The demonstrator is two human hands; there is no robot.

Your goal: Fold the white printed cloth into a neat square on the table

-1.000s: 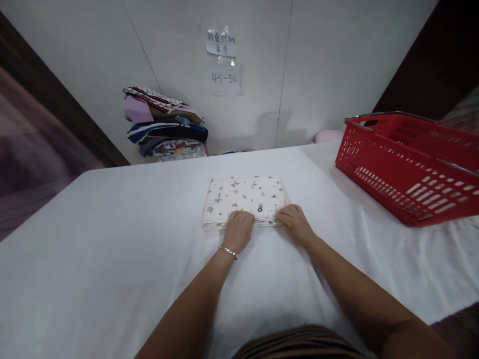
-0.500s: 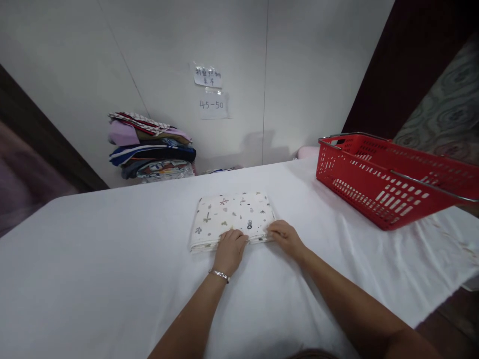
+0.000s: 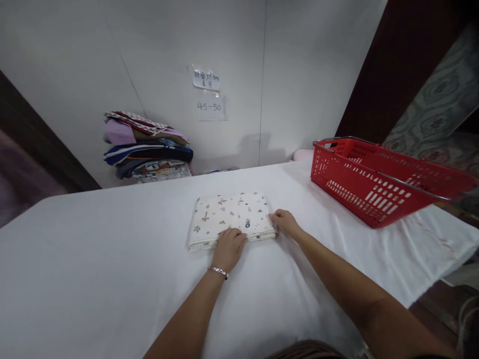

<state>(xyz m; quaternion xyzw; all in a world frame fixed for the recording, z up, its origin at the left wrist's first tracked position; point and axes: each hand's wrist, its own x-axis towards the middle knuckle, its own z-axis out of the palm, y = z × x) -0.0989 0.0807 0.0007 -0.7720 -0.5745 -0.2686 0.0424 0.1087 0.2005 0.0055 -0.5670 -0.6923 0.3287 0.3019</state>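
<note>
A folded white cloth (image 3: pixel 230 215) with small printed figures lies flat on the white-covered table (image 3: pixel 93 259). My left hand (image 3: pixel 229 246), with a bracelet at the wrist, rests at the cloth's near edge, fingers curled against the fold. My right hand (image 3: pixel 284 223) is at the cloth's near right corner, fingers bent and pinching the edge. The cloth stays flat on the table between both hands.
A red plastic basket (image 3: pixel 377 182) stands at the table's right side. A stack of folded clothes (image 3: pixel 147 147) lies against the back wall at the left. Paper notes (image 3: pixel 209 94) hang on the wall. The table's right edge drops off near the basket.
The view has swung to the right and down a little. My right hand has slid from the near edge to the cloth's right corner. My left hand stays at the near edge.
</note>
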